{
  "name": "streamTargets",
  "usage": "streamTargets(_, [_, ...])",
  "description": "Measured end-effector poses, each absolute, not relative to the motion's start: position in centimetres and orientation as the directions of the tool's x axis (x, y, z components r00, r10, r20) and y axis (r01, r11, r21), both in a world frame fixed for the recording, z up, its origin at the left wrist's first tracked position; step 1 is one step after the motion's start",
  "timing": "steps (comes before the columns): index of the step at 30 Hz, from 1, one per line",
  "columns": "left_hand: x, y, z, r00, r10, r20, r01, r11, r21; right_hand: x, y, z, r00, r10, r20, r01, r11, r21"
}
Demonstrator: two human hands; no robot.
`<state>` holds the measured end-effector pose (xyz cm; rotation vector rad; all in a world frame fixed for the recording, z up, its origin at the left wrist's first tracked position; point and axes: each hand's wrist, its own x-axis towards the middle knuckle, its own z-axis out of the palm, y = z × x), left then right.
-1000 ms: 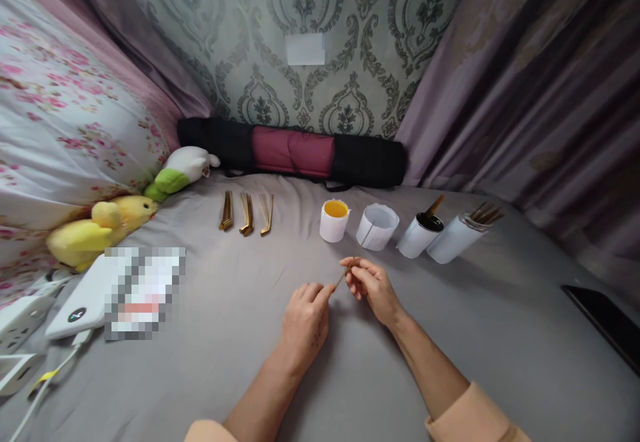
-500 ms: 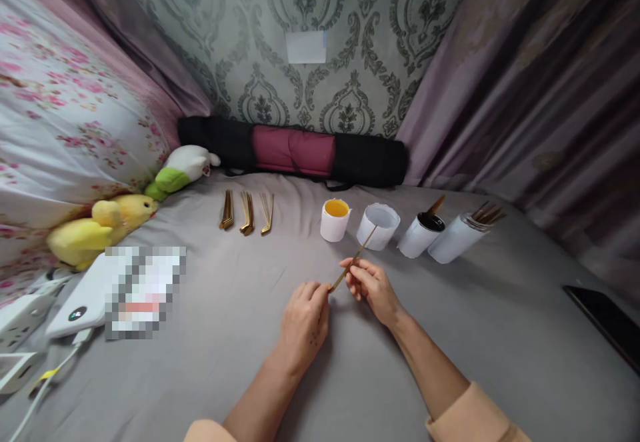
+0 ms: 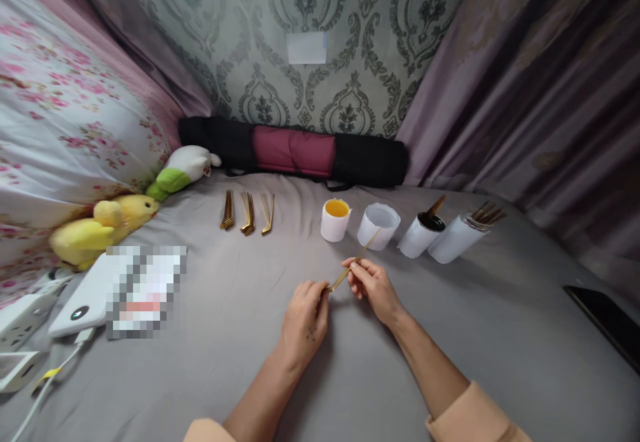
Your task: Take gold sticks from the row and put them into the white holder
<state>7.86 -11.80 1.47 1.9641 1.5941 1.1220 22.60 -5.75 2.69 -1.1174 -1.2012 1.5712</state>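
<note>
A thin gold-brown stick [image 3: 340, 281] runs slantwise between my hands. My left hand [image 3: 306, 319] is closed on its near end, hiding the tip. Farther along, my right hand [image 3: 373, 287] pinches the same stick between thumb and fingers. The stick's far end points up toward a white-wrapped cup with a pale inside [image 3: 379, 229]. To the left of that stands a white-wrapped cup with orange-yellow contents [image 3: 335, 222]. Three small groups of gold-brown sticks with bent ends [image 3: 247, 214] lie on the grey cloth [image 3: 240, 295] at the left.
At right stand a white-wrapped pot with a dark inside and a brown stick [image 3: 420, 237], and a tilted jar of several brown sticks [image 3: 457, 239]. A phone [image 3: 603, 322] lies far right. Left are a power bank [image 3: 85, 299], cables and plush toys [image 3: 105, 229]. A long bag [image 3: 295, 152] lies behind.
The stick has turned slightly in my fingers, its far end now a little lower and showing a lighter, shinier face. Both hands stay almost in place.
</note>
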Motion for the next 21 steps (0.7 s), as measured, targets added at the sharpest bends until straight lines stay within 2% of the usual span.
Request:
streamTargets(8, [7.94,-11.71,1.59,-0.097,0.977,0.188,0.471,-0.122,0.874,22.83,-5.44,2.34,-0.145,0.982,-0.124,-0.092,-0.139,-0.986])
streamTargets(13, [8.13,-11.34,1.47,-0.155,0.987,-0.038,0.152,0.062,0.986,22.87,-5.40,2.38,-0.102,0.989,-0.106,-0.053,-0.111,-0.992])
streamTargets(17, [8.37,-11.19,1.83,-0.074,0.968,-0.242,-0.169,0.227,0.959,22.89,-5.48,2.49,-0.097,0.993,-0.070,-0.050,-0.075,-0.996])
streamTargets(21, [8.64,-11.33,2.06,0.037,0.950,-0.309,-0.391,0.299,0.870,22.92,-5.53,2.57,-0.092,0.995,-0.048,-0.030,-0.051,-0.998])
